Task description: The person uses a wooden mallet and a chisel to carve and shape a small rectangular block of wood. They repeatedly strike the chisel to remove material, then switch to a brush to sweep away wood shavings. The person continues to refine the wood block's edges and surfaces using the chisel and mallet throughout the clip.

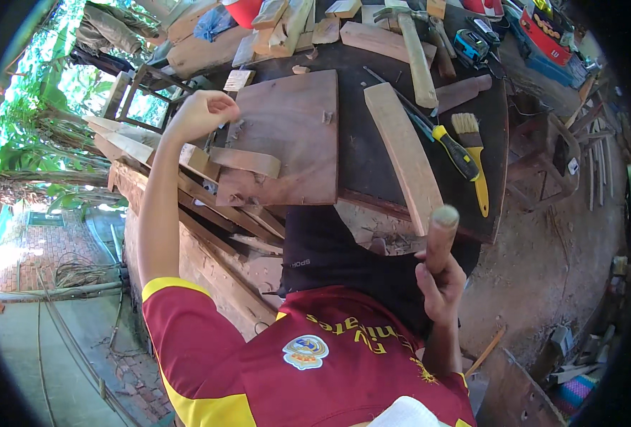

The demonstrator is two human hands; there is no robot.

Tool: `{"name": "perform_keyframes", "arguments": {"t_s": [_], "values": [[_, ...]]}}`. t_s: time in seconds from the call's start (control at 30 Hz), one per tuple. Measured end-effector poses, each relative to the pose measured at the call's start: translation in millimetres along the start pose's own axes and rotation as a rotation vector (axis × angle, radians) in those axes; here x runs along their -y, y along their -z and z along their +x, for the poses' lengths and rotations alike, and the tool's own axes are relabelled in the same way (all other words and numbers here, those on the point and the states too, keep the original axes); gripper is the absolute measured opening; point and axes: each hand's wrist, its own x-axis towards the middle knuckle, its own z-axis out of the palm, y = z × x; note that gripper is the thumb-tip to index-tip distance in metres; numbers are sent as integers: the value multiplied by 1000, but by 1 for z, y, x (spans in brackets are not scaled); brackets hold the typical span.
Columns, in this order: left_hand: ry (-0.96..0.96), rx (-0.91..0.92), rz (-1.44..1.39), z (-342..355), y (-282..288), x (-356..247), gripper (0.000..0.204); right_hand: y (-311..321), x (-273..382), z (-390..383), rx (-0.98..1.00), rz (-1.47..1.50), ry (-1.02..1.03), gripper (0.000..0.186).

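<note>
My right hand is wrapped round a wooden handle with a rounded end pointing up; the rest of that tool is hidden. At the left edge of a flat brown board, my left hand is raised with its fingers curled in, and whether anything is in them is hidden. Small wood shavings lie on the board near those fingers. A curved wooden piece rests across the board's lower left. Right of the board, a long pale wooden bar lies with its near end close to my right hand.
On the dark table lie a hammer, a yellow-and-black screwdriver, a paintbrush and a blue power tool. Wood offcuts crowd the back. Planks are stacked at the left; a wooden stool stands right.
</note>
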Motion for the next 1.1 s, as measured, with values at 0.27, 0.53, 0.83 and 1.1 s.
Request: {"name": "perform_keyframes", "arguments": {"t_s": [0.27, 0.53, 0.83, 1.1], "values": [[-290, 98, 239, -74, -43, -75, 34, -60, 49, 45, 149, -268, 101, 30], [-560, -437, 510, -141, -54, -97, 32, -110, 42, 85, -72, -846, 195, 45], [-347, -206, -365, -186, -91, -70, 28, -102, 52, 87, -141, -743, 520, 35], [-305, -20, -394, -187, -153, -83, 40, 31, 23, 98, -733, -1158, 326, 32]]}}
